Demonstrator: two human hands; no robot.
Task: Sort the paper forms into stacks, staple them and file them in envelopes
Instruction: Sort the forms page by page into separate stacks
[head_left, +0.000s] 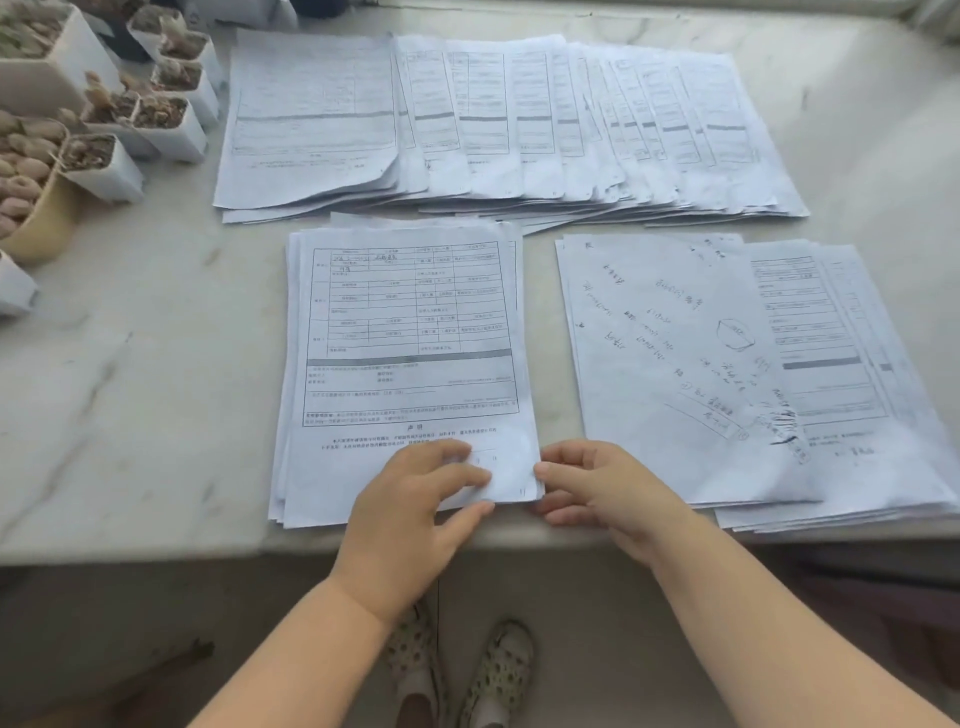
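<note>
Head view: stack of white printed paper forms (405, 364) at the white marble table (130, 389) front edge. Left hand (415, 499) presses flat; right hand (597, 483) pinches the bottom-right corner. Thin, floppy, slippery sheets: lift from that corner, keep stack pinned.

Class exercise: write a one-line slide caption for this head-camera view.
Both hands, left and right, work the near corner of the middle stack of forms on a marble counter.

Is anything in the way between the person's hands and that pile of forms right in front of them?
Nothing visible. The left hand already rests on the near stack of forms, and the right hand touches its lower right corner.
</note>
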